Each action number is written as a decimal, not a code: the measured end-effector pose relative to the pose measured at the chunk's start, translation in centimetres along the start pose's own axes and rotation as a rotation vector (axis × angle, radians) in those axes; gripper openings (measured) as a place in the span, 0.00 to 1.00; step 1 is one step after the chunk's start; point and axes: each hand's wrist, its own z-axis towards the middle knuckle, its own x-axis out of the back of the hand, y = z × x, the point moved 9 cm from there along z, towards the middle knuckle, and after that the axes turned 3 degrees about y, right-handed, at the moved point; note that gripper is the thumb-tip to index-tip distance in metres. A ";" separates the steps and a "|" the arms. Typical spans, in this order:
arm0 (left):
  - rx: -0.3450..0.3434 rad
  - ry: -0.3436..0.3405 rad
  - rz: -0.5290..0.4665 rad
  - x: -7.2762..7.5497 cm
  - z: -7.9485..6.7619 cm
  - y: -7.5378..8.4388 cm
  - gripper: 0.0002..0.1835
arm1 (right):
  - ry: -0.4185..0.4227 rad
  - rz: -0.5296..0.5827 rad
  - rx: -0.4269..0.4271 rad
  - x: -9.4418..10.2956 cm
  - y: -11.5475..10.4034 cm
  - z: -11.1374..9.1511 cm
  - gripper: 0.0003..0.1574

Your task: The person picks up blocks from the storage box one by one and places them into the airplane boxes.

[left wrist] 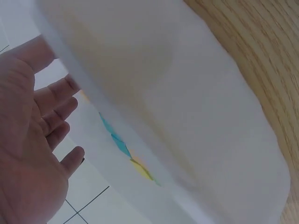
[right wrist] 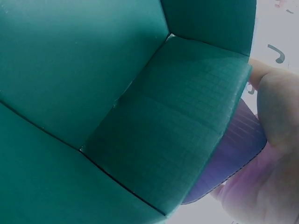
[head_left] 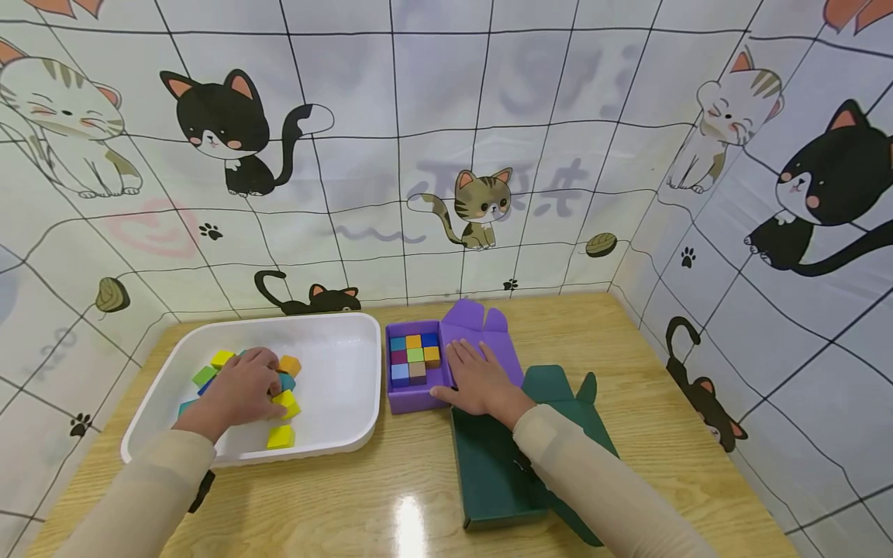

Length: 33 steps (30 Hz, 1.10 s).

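Note:
My left hand [head_left: 240, 387] reaches into the white tray [head_left: 342, 442] among loose coloured cubes. Yellow cubes [head_left: 281, 437], an orange cube [head_left: 290, 365] and a teal cube [head_left: 287, 381] lie close by its fingers. In the left wrist view, the tray wall [left wrist: 187, 84] hides the thumb and index tips, so a grip there cannot be made out. My right hand [head_left: 481, 380] lies with straight fingers on the opened purple lid [head_left: 498, 349]. Its thumb is at the right edge of the purple box [head_left: 422, 401]. Several cubes [head_left: 415, 354] sit in rows inside this box.
A dark green box [head_left: 488, 480] with its flap [head_left: 558, 387] opened stands in front of the purple one, under my right forearm. The wooden table [head_left: 349, 504] meets cat-printed cloth walls [head_left: 363, 170] at the back and sides.

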 end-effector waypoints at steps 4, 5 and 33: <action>-0.008 0.016 -0.030 0.7 0.0 0.1 0.10 | 0.002 0.005 0.001 0.0 0.0 0.0 0.56; -0.010 0.024 -0.037 1.1 0.0 0.1 0.09 | 0.002 0.005 0.002 0.0 0.0 0.0 0.56; -0.131 0.141 -0.107 6.2 5.9 9.1 0.13 | -0.004 0.164 0.107 0.3 0.7 0.3 0.52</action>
